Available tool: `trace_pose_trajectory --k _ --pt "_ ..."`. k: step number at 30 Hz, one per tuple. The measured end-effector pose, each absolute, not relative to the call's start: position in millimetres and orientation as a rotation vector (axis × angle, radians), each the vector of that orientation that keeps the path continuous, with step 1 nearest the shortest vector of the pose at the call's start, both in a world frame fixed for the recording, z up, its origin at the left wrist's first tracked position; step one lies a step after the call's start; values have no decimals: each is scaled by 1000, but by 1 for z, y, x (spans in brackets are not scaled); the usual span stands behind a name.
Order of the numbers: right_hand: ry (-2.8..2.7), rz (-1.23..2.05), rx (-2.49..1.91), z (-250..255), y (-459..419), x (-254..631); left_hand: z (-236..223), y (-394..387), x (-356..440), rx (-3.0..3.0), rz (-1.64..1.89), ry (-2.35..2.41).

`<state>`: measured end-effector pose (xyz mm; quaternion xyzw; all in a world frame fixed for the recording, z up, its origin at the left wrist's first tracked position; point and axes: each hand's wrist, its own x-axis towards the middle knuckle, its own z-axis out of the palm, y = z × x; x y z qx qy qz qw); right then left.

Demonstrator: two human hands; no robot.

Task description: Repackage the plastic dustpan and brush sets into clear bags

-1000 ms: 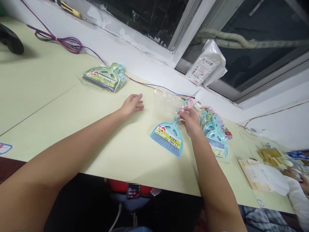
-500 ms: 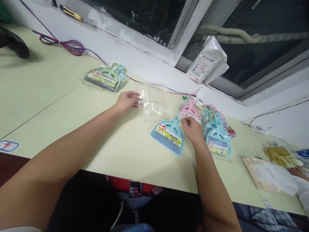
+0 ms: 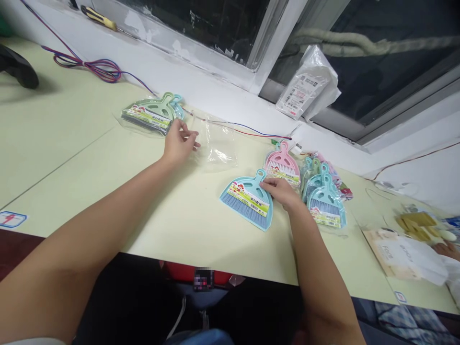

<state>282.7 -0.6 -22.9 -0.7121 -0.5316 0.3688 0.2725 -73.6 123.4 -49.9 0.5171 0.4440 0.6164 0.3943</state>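
Note:
On the table in front of me lies a light-blue dustpan with a brush in it (image 3: 247,200), banded with a printed yellow-green label. My right hand (image 3: 282,190) is closed on its right edge, just below the handle. Beyond it a clear plastic bag (image 3: 217,146) lies flat near the wall. My left hand (image 3: 181,143) is at the bag's left edge, its fingers apart and the fingertips beside the plastic. A bagged green dustpan set (image 3: 154,112) sits just behind that hand. Next to my right hand is a pink dustpan set (image 3: 282,165).
Bagged blue dustpan sets (image 3: 326,203) lie to the right. Coiled wire (image 3: 102,71) runs along the wall, and a screwdriver (image 3: 98,18) rests on the sill beside a white package (image 3: 305,88). At far right, another person's hand (image 3: 446,250) is near a white bag (image 3: 417,261).
My left hand has moved left, its fingers now spread, and the clear bag has shifted left too. My right hand has come onto the blue dustpan's edge.

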Motion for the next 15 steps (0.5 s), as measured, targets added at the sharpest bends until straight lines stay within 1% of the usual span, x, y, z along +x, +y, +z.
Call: trace_pose_trajectory --k 6,11,15 --pt "-1279 1137 -1854 -14 -5 282 -52 124 -70 1391 1498 1155" --pt "-1155 1234 -1770 8 -18 265 -59 117 -56 1374 1430 1039" --pt "-1143 1329 -1707 19 -26 244 -61 101 -39 1351 1292 973"
